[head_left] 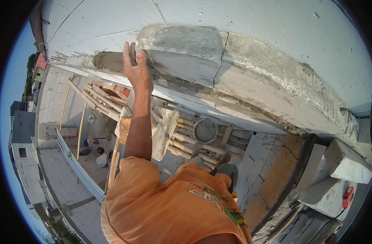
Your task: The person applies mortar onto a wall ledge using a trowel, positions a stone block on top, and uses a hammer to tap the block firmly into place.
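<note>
My left hand (138, 73) is raised at the left end of a pale grey concrete block (184, 59). Its fingers are stretched out and its palm faces the block's end; I cannot tell whether it touches. Nothing shows in its grasp. The block rests on a ledge with wet mortar (108, 61) beside it, and a thin joint parts it from a longer grey block (271, 87) on the right. My right hand is out of view; only a bit of that upper arm shows at the lower edge.
Beneath me, bamboo poles (186, 140) form a scaffold carrying a round bucket of mortar (205, 131). Cut white blocks (349, 160) stand at right with a red tool (348, 197) on them. Corrugated sheets (78, 164) lean far below at left.
</note>
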Motion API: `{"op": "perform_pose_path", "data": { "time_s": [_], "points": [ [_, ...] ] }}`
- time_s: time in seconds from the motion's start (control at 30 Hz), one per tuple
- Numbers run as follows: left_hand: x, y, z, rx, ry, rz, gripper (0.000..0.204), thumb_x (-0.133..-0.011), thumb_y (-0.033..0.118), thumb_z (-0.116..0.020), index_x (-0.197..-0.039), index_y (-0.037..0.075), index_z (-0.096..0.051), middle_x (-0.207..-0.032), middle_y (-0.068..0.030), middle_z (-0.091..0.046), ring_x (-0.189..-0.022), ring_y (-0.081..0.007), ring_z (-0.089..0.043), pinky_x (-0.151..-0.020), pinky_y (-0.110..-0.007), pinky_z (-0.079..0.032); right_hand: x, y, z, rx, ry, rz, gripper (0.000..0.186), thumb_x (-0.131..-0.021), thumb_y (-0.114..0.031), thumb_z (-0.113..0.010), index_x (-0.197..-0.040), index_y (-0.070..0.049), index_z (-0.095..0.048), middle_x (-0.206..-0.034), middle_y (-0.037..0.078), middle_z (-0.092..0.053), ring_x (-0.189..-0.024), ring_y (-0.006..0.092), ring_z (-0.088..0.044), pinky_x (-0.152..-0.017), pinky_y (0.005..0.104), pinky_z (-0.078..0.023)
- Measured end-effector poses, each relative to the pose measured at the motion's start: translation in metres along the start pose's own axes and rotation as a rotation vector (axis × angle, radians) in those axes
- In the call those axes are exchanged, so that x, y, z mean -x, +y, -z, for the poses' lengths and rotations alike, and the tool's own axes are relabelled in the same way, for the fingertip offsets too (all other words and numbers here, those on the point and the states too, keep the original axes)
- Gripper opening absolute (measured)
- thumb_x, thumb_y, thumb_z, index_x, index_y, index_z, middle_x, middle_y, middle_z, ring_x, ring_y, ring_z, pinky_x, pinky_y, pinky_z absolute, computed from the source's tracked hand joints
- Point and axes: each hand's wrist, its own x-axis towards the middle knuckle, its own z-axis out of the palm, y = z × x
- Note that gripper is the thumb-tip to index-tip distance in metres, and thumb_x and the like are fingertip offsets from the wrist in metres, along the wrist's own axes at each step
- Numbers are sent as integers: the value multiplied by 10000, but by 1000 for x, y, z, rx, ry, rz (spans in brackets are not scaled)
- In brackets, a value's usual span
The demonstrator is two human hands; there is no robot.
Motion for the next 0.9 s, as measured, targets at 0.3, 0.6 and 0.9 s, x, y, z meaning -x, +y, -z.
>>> {"op": "perform_pose_path", "data": {
  "time_s": [0.3,0.6,0.9],
  "points": [
    [53,-63,83,111,227,322,685,-1039,432,-497,-1524,-14,-310,-1522,-251,-399,-1429,-313,-389,-1143,-454,-354,4,20,45,-1027,396,-37,446,-1001,-259,-598,-1329,42,-563,-1355,177,-571,-1285,231,-507,-1128,322,-374],
    [111,-103,115,136,130,662,685,-1025,455,-507,-1492,-29,-376,-1477,-213,-460,-1371,-301,-452,-1123,-446,-394,145,-254,13,-1282,-3,446,395,-1014,-141,-575,-1365,31,-522,-1314,159,-628,-1087,174,-645,-892,247,-563],
    [156,-133,146,195,62,917,625,-1032,418,-485,-1479,-11,-400,-1443,-202,-491,-1333,-297,-493,-1093,-438,-433,296,-440,-183,-1501,-642,379,293,-904,-76,-676,-1179,23,-649,-1139,239,-671,-925,263,-697,-706,321,-594]
  ]
}}
